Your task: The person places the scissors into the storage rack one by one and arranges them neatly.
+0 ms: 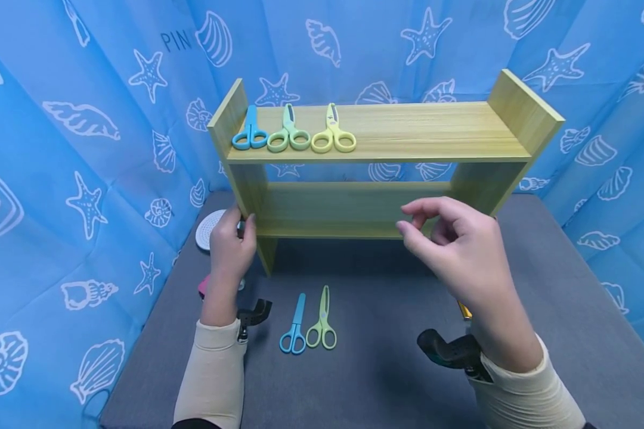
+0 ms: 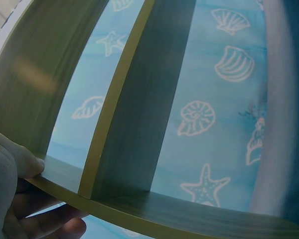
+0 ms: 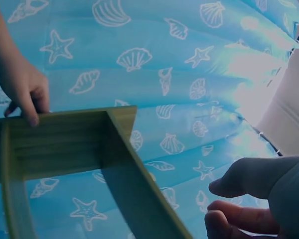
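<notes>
My left hand grips the left side panel of a two-tier wooden shelf, thumb on the panel's front edge. In the left wrist view, the fingers pass behind that panel. My right hand hovers before the lower tier's right part, thumb and fingers loosely bent with a gap between them and nothing held. On the top tier's left half lie blue scissors, green scissors and yellow scissors, handles forward. Another blue pair and green pair lie side by side on the table below.
A white perforated disc lies behind my left hand. Partly hidden by the left forearm is a pink item. A small golden object peeks out beside the right wrist. Blue shell-print curtains enclose the grey table.
</notes>
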`<control>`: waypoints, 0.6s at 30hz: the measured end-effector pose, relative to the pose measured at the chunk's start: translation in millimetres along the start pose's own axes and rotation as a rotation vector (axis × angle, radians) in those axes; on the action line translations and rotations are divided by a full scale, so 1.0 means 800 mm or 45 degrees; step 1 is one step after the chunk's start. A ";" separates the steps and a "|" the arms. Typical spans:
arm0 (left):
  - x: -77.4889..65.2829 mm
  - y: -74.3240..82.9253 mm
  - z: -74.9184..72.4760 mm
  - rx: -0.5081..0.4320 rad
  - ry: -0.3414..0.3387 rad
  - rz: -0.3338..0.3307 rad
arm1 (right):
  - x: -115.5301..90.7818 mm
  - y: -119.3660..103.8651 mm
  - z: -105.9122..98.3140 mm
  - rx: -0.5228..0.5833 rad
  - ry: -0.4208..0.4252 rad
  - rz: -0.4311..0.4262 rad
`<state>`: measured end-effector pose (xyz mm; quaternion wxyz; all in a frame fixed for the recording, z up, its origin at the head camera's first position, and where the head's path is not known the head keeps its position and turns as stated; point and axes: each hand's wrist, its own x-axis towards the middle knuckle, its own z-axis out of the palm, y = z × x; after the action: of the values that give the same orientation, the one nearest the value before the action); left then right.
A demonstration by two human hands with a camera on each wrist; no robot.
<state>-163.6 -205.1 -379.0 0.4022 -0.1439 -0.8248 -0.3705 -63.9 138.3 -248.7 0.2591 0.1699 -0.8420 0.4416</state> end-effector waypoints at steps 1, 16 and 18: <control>0.000 0.001 0.000 -0.001 0.001 0.002 | -0.004 0.003 0.002 0.017 -0.003 -0.018; 0.000 0.003 -0.001 0.002 -0.017 -0.011 | -0.068 0.048 0.057 0.270 -0.303 -0.007; -0.001 0.002 -0.001 0.000 -0.017 -0.005 | -0.077 0.052 0.067 0.284 -0.362 0.024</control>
<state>-162.0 -204.6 -378.4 0.3959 -0.1449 -0.8277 -0.3704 -50.8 120.7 -337.7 0.1128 0.2504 -0.8174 0.5063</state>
